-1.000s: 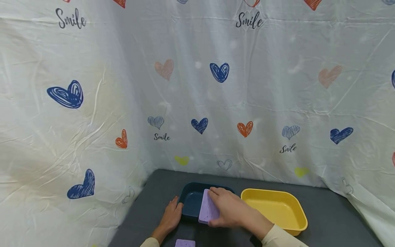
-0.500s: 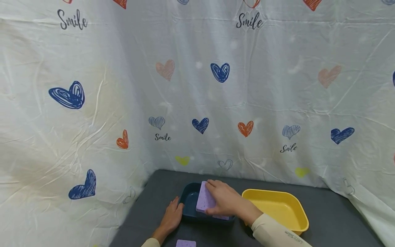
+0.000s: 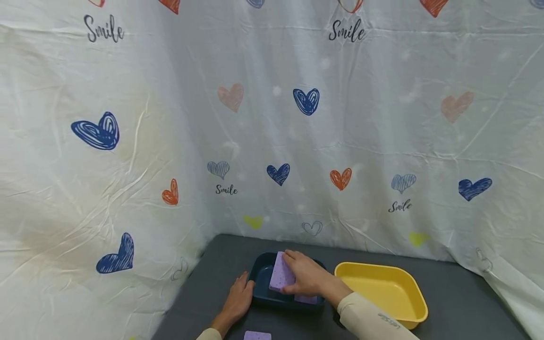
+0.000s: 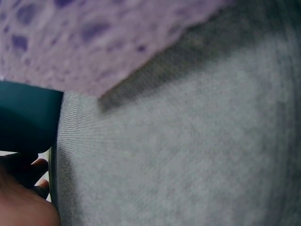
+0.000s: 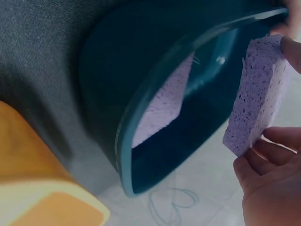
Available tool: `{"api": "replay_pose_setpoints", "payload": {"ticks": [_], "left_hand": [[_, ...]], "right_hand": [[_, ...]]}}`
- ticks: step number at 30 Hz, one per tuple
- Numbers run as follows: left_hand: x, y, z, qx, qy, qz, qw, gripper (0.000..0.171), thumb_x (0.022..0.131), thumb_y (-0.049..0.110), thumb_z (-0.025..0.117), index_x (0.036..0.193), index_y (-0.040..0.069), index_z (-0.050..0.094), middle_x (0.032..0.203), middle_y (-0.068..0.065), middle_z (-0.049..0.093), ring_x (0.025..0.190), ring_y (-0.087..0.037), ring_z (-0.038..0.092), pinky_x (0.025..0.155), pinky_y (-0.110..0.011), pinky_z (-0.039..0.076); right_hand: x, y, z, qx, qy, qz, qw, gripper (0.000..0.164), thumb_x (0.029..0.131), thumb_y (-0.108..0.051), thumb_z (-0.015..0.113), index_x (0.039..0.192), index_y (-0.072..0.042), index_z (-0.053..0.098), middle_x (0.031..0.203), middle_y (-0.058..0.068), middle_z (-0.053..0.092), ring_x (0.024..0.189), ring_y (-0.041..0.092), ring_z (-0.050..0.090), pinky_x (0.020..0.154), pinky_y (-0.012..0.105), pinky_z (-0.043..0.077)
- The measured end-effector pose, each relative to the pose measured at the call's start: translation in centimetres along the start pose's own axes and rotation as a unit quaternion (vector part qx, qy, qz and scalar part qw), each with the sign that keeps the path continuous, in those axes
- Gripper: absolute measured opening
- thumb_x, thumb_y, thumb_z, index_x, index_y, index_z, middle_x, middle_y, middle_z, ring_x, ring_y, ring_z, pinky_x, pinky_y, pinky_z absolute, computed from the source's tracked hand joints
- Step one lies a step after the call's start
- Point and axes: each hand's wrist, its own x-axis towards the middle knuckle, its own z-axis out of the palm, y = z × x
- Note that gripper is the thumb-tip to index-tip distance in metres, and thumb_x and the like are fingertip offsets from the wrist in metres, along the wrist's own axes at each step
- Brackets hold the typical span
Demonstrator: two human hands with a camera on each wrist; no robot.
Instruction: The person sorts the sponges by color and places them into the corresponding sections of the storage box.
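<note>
My right hand point(image 3: 308, 274) grips a lilac sponge point(image 3: 282, 271) between thumb and fingers, tilted above the dark teal basin point(image 3: 272, 302). In the right wrist view, the fingers point(image 5: 268, 162) support one end of this held sponge point(image 5: 256, 92), and the basin's mouth gapes beside it. A second lilac sponge point(image 5: 164, 108) lies inside the basin, partly covered by my right hand in the head view. My left hand point(image 3: 238, 297) holds the basin's left side, its thumb at the rim. One more lilac sponge point(image 3: 257, 335) lies nearer me on the table, cut off by the frame edge.
A yellow basin point(image 3: 384, 288) stands on the dark grey table point(image 3: 231, 245), just right of the teal one and under my right forearm. Behind and to the left hangs a white curtain point(image 3: 365, 123) printed with hearts.
My right hand has carried its sponge away from me and slightly left, from the basin's near edge to over its inside. The second sponge has come into view. My left hand stays put.
</note>
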Motion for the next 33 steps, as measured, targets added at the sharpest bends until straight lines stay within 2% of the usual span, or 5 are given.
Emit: {"api": "replay_pose_setpoints", "payload": {"ticks": [5, 13, 19, 28, 33], "left_hand": [[-0.3, 0.5, -0.2, -0.006, -0.006, -0.014, 0.9999, 0.066, 0.107, 0.031, 0.045, 0.153, -0.015, 0.051, 0.162, -0.037, 0.047, 0.155, -0.063, 0.034, 0.128, -0.074, 0.025], [-0.5, 0.6, -0.3, 0.001, -0.012, -0.013, 0.9998, 0.063, 0.109, 0.028, 0.045, 0.153, -0.016, 0.050, 0.163, -0.037, 0.046, 0.156, -0.064, 0.032, 0.128, -0.075, 0.025], [-0.5, 0.6, -0.2, 0.003, -0.009, -0.014, 0.9999, 0.067, 0.108, 0.032, 0.043, 0.154, -0.015, 0.050, 0.163, -0.036, 0.047, 0.155, -0.063, 0.034, 0.127, -0.075, 0.025], [-0.6, 1.2, -0.7, 0.012, -0.023, -0.037, 0.9990, 0.060, 0.110, 0.027, 0.046, 0.156, -0.012, 0.050, 0.166, -0.033, 0.046, 0.158, -0.059, 0.033, 0.129, -0.072, 0.026], [-0.6, 0.9, -0.7, 0.008, -0.019, -0.033, 0.9992, 0.061, 0.110, 0.028, 0.045, 0.156, -0.013, 0.050, 0.166, -0.034, 0.045, 0.157, -0.060, 0.032, 0.129, -0.073, 0.025]], "right_hand": [[0.6, 0.3, 1.0, 0.009, -0.009, 0.005, 1.000, 0.095, 0.092, -0.052, 0.085, 0.165, -0.004, 0.046, 0.172, 0.018, 0.045, 0.154, 0.035, 0.050, 0.127, 0.055, 0.043], [1.3, 0.5, 2.1, 0.007, -0.026, 0.018, 0.999, 0.094, 0.093, -0.053, 0.085, 0.166, -0.008, 0.047, 0.173, 0.015, 0.045, 0.155, 0.034, 0.051, 0.128, 0.054, 0.042], [1.6, 0.7, 3.0, 0.004, -0.025, 0.016, 1.000, 0.092, 0.091, -0.052, 0.087, 0.163, -0.007, 0.050, 0.170, 0.015, 0.049, 0.151, 0.033, 0.055, 0.125, 0.053, 0.045], [1.6, 0.7, 4.1, 0.019, -0.045, 0.045, 0.998, 0.087, 0.093, -0.050, 0.086, 0.162, -0.010, 0.052, 0.169, 0.013, 0.050, 0.150, 0.036, 0.055, 0.119, 0.064, 0.049], [1.7, 0.8, 4.5, 0.012, -0.042, 0.030, 0.999, 0.084, 0.093, -0.048, 0.086, 0.159, -0.007, 0.054, 0.167, 0.016, 0.052, 0.149, 0.036, 0.056, 0.122, 0.059, 0.048]]}}
